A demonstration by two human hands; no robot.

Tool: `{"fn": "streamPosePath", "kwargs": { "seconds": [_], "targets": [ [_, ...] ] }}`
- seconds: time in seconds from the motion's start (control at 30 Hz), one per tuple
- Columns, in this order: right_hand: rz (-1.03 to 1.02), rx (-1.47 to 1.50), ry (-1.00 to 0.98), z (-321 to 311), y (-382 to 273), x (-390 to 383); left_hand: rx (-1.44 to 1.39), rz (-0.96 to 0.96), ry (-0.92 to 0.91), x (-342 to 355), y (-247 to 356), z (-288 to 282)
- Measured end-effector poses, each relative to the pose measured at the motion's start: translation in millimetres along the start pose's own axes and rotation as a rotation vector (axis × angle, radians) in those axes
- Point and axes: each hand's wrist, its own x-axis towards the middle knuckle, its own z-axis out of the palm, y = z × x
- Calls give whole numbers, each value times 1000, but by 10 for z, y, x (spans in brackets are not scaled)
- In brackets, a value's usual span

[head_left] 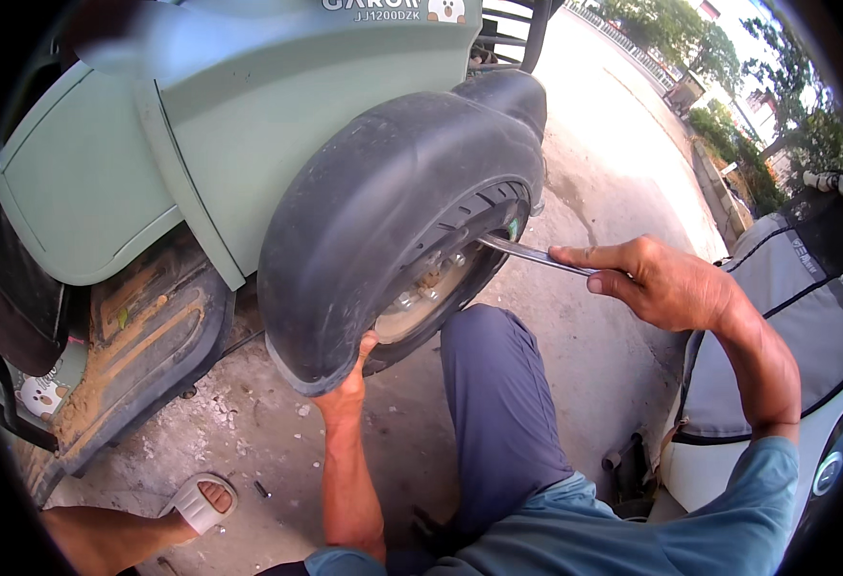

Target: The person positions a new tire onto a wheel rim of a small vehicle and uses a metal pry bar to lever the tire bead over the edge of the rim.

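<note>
My right hand (657, 283) is closed around a steel tyre lever (546, 255), with the forefinger stretched along it. The lever's far end meets the tyre (407, 357) near the rim's upper right edge; whether it is under the bead I cannot tell. Low on the wheel, my left hand (348, 386) grips the tyre beside the lower end of the black mudguard (393, 173). One digit shows against the tyre, and the other fingers are partly hidden. The dusty wheel rim (431, 288) with its nuts sits inside the tyre, under the mudguard of a pale green vehicle (277, 115).
The vehicle's muddy footboard (143, 307) lies left of the wheel. Another person's foot in a pale sandal (201, 502) stands at lower left. My bent knee (493, 384) is close to the tyre. At right stands a vehicle with a grey cover (767, 326).
</note>
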Motion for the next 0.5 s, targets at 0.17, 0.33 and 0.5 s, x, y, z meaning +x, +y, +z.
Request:
{"fn": "streamPosePath", "kwargs": {
  "seconds": [0.17,0.33,0.5],
  "targets": [
    [-47,-312,-146,-883,117,487,10,15,37,4,-19,126],
    [-24,-434,-43,-809,-79,468,81,48,-57,9,-62,20],
    [-31,-497,7,-726,-108,410,-83,-59,16,47,47,128]
  ]
}}
